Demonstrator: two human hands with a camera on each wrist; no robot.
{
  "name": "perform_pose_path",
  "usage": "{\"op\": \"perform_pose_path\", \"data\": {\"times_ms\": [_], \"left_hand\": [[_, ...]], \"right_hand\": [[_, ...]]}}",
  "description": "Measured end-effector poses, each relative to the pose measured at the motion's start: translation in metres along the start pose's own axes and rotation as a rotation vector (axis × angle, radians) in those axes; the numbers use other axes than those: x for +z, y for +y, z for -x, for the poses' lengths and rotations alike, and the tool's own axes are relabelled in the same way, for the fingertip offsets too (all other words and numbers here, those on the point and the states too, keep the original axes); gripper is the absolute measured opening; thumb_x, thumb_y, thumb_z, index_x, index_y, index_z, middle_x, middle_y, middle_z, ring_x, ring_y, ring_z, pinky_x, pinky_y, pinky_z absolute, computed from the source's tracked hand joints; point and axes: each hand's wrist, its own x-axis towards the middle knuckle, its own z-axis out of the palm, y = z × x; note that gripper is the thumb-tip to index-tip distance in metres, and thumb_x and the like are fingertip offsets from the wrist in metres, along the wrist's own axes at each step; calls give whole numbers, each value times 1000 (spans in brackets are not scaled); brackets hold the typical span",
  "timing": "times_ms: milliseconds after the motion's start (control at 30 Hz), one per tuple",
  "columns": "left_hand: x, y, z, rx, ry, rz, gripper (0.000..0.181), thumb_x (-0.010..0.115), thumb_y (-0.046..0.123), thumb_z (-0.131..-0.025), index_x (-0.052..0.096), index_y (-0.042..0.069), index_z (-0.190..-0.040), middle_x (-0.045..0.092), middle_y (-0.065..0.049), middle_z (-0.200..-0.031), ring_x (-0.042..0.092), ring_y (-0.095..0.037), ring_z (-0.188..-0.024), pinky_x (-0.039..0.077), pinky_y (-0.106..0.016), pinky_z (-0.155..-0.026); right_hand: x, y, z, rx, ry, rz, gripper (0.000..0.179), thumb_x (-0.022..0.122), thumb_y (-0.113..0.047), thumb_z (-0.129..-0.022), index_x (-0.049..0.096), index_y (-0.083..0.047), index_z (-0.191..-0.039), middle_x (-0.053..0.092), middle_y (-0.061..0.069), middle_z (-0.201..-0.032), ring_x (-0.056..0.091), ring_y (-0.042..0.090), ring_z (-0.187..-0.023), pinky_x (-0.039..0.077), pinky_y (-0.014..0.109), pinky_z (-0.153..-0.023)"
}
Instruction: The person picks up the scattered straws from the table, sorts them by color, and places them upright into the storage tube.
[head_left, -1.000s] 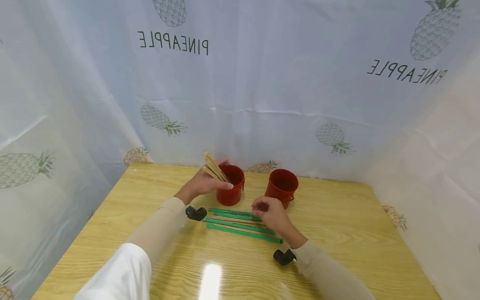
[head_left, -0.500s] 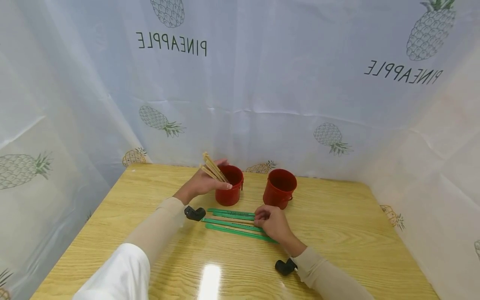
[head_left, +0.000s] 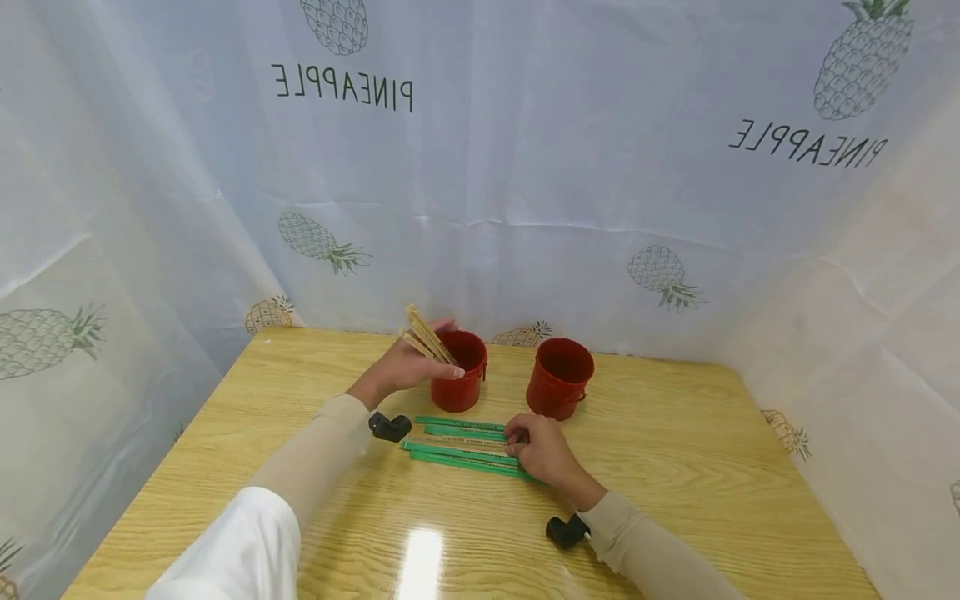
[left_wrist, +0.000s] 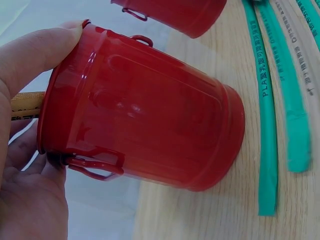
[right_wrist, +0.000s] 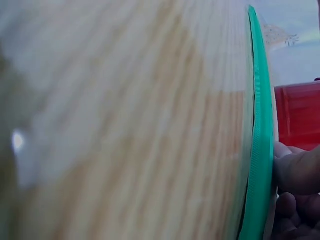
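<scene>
My left hand (head_left: 405, 362) grips the rim of the left red bucket (head_left: 459, 394), thumb on its near side. Several tan paper-wrapped straws (head_left: 426, 335) lean out of it beside that hand. In the left wrist view the bucket (left_wrist: 150, 115) fills the middle, and the hand's thumb shows at its rim. My right hand (head_left: 546, 450) is down at the right ends of the straws on the table, its thumb and finger pinching a tan paper-wrapped straw (head_left: 467, 444). Green-wrapped straws (head_left: 461, 424) lie on both sides of it; in the right wrist view one green-wrapped straw (right_wrist: 261, 135) partly hides the fingers.
A second red bucket (head_left: 553, 398) stands right of the first, behind my right hand. A black wrist-camera mount (head_left: 391, 427) sits by the left wrist, another mount (head_left: 567, 532) by the right. White pineapple-printed cloth (head_left: 510, 167) hangs behind the wooden table (head_left: 660, 450).
My right hand has come down from near the right bucket to the straws. One tan straw now shows more plainly between the green ones, which have shifted slightly. The left hand stays on its bucket.
</scene>
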Motion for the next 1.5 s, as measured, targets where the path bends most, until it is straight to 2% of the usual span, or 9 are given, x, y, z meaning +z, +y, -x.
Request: {"op": "perform_pose_path", "data": {"times_ms": [133,267,433,567,700,833,1033,1300,1500], "left_hand": [[0,0,0,2,-5,-1,97,86,18,-85,31,11,-164,37,-15,-168,48,-34,-147,40,-55,-122],[0,-1,1,-2,-7,3,97,87,18,-85,31,11,-164,37,-13,-168,48,-34,-148,40,-54,-122],[0,-1,0,-2,-5,4,97,87,16,-85,31,11,-164,39,-12,-168,49,-33,-147,41,-54,-122],[-1,-1,1,-1,-6,-11,96,86,17,-86,31,10,-164,39,-11,-167,50,-34,-146,42,-54,-121],[-2,-1,1,-14,5,-31,95,87,19,-86,33,13,-164,41,-9,-166,51,-33,-146,43,-54,-120],[-2,0,1,-28,15,-28,95,89,22,-84,36,16,-163,43,-7,-165,51,-31,-146,43,-53,-120],[-2,-1,0,-14,11,-14,95,88,20,-85,35,12,-163,41,-12,-167,50,-32,-146,42,-54,-121],[0,0,0,-13,18,-19,98,88,20,-84,32,6,-163,44,-9,-165,50,-31,-146,39,-54,-123],[1,1,-1,2,19,-29,97,88,20,-84,32,5,-163,46,-10,-163,51,-33,-146,40,-54,-123]], "right_hand": [[-2,1,0,-32,-70,46,12,72,3,-92,73,-8,-94,65,-4,-81,53,8,-73,47,21,-69],[-8,3,-1,-62,-126,35,11,68,2,-96,73,-8,-99,68,-1,-89,55,10,-79,50,22,-72],[-25,5,1,-121,-163,-1,11,65,-1,-99,73,-5,-105,70,4,-103,58,10,-88,53,23,-79],[-43,4,2,-170,-176,-68,9,64,-1,-100,70,-1,-107,67,6,-99,55,7,-86,53,22,-78],[-59,-2,-2,-235,-134,-155,6,63,1,-100,66,3,-104,63,9,-92,51,6,-81,49,22,-73],[-72,-16,-14,-286,-78,-255,3,63,3,-100,66,2,-101,60,13,-84,51,12,-68,48,23,-64],[-84,-47,-41,-301,41,-283,6,67,-2,-99,66,4,-99,63,14,-88,57,16,-74,53,25,-70],[-86,-88,-77,-275,131,-377,4,67,0,-99,68,3,-100,67,17,-91,61,25,-81,57,25,-75],[-73,-102,-98,-330,167,-377,6,68,4,-96,70,6,-101,67,20,-90,61,25,-80,56,20,-75]]}}
